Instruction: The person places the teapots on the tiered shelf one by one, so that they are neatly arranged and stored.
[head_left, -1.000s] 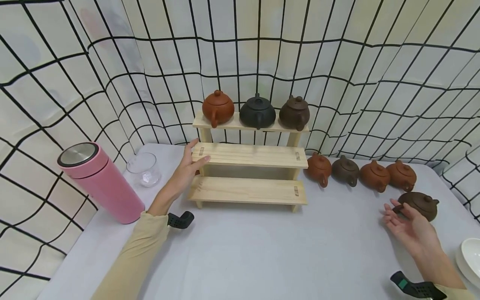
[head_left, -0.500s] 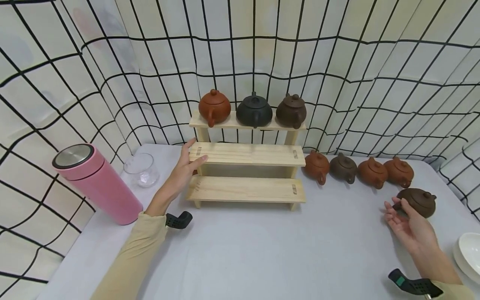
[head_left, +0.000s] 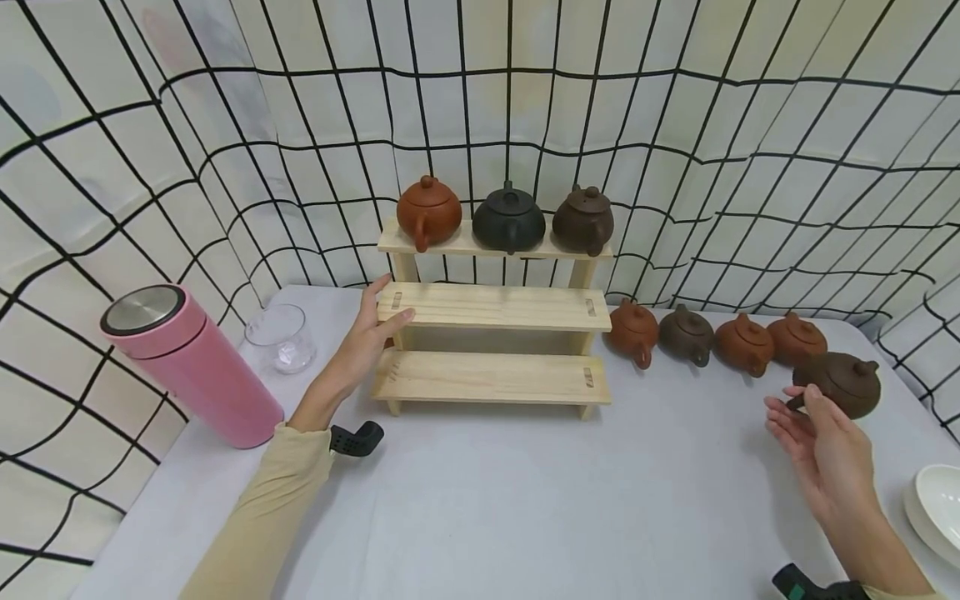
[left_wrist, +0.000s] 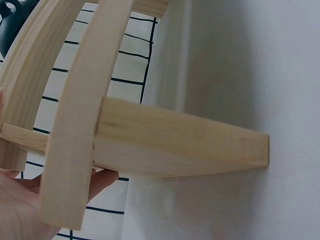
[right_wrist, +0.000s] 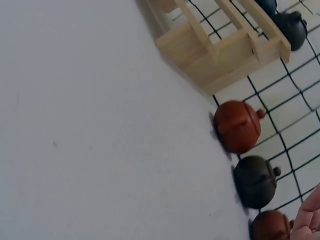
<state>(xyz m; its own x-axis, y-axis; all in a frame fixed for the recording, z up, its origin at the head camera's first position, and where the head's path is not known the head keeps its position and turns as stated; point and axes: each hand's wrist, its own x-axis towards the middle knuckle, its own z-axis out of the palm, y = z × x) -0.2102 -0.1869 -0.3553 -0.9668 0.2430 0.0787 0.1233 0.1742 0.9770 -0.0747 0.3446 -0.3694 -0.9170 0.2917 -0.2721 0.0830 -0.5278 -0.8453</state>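
A three-tier wooden display rack (head_left: pixel 495 307) stands at the middle back. My left hand (head_left: pixel 356 350) grips the left end of its middle board, thumb over the top. In the left wrist view, the fingers (left_wrist: pixel 104 181) show behind the rack's upright. On the far right, my right hand (head_left: pixel 832 454) pinches the handle of a dark brown teapot (head_left: pixel 843 387), held just over the table with its spout pointing right. The right wrist view catches only part of that hand (right_wrist: pixel 307 217). Along the rack's top board sit an orange-brown teapot (head_left: pixel 429 212), a black teapot (head_left: pixel 508 223) and a dark brown lidded teapot (head_left: pixel 583 223).
Several teapots line the table right of the rack, among them a reddish one (head_left: pixel 633 333) and a grey-brown one (head_left: pixel 686 335). A pink thermos (head_left: pixel 202 375) and a clear glass (head_left: pixel 281 337) stand left. White bowls (head_left: pixel 937 508) sit at the right edge; black wire mesh (head_left: pixel 675 150) surrounds the table.
My right hand has taken hold of the dark brown teapot's handle and raised it slightly off the table. The left hand stays on the rack.
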